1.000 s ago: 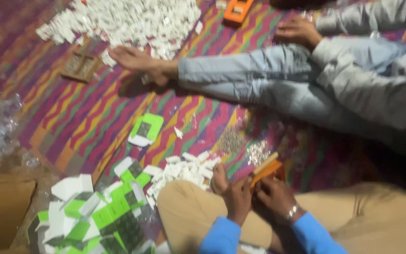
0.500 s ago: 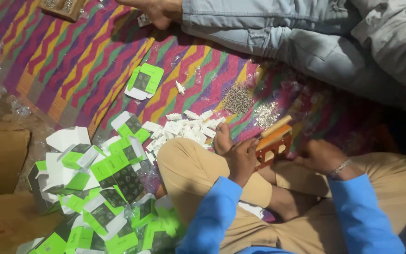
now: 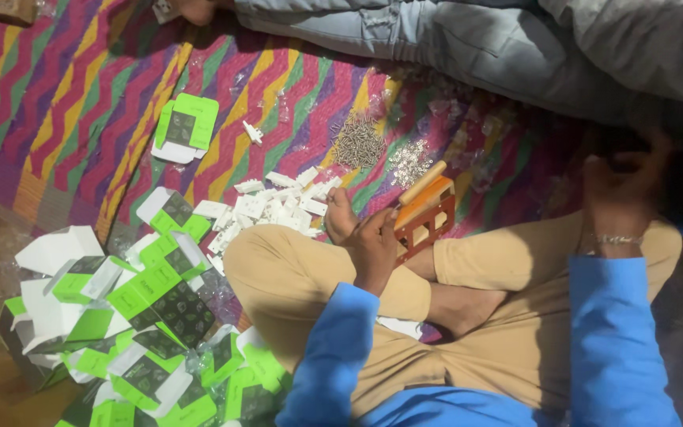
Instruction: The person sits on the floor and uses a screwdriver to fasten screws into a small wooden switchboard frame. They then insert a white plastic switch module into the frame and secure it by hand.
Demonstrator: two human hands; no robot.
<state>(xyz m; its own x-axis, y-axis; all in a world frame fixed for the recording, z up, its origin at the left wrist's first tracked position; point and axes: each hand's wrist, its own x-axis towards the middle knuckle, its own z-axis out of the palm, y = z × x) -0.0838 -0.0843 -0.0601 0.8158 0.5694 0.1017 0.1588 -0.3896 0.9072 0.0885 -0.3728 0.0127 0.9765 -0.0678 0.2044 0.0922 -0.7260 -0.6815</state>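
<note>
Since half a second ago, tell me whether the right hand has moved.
Yes. The right hand has left the orange frame and risen to its right, away from the left hand holding it.

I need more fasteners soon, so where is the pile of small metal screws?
In the head view, the screw pile lies on the striped mat just above the orange wooden frame in the left hand, beside a shinier pile.

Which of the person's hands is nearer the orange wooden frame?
Left. The left hand holds the orange wooden frame against the knee; the right hand is raised well off to its right, apart.
</note>
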